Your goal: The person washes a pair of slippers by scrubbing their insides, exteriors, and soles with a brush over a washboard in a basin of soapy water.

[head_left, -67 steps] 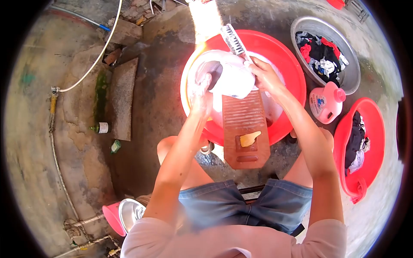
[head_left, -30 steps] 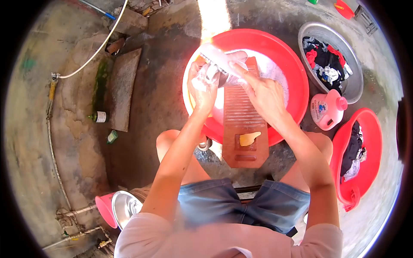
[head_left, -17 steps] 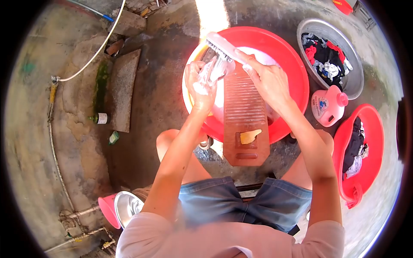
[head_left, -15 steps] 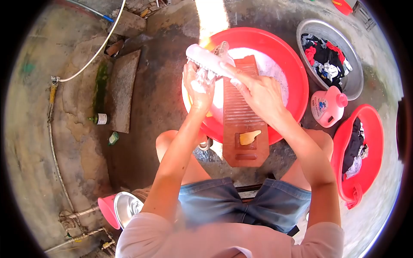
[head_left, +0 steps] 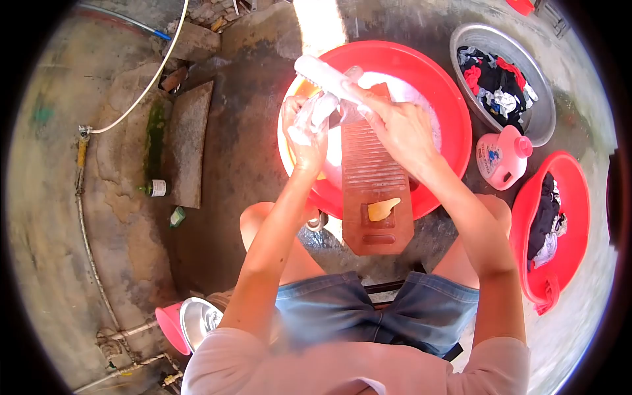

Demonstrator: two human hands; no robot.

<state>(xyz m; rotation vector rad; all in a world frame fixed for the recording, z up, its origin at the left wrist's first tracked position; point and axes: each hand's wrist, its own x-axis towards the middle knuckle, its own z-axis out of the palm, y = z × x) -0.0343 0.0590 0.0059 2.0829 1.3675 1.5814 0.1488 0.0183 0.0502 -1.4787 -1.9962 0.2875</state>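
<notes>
Over the left part of a red basin (head_left: 454, 131) with sudsy water, my left hand (head_left: 306, 135) is closed round a bunched, soapy white and grey cloth (head_left: 315, 113). My right hand (head_left: 405, 128) grips the handle of a pale pink brush (head_left: 324, 74), its index finger stretched along the back. The brush head lies over the cloth with the bristles facing down, mostly hidden. Beneath the hands a brown ridged washboard (head_left: 375, 164) leans out of the basin towards me. A yellow piece of soap (head_left: 383, 209) rests in the washboard's recess.
On the right are a metal basin (head_left: 544, 125) of clothes, a pink detergent bottle (head_left: 501, 158) and a red tub (head_left: 574, 217) with dark and white clothes. At the left lie a green bottle (head_left: 157, 188) and a stone slab (head_left: 191, 145). A metal bowl (head_left: 197, 322) sits at lower left.
The cloth was spread wide at first and is now bunched in my left hand. The brush went from pointing up beside the cloth to lying over it, shifting back and forth.
</notes>
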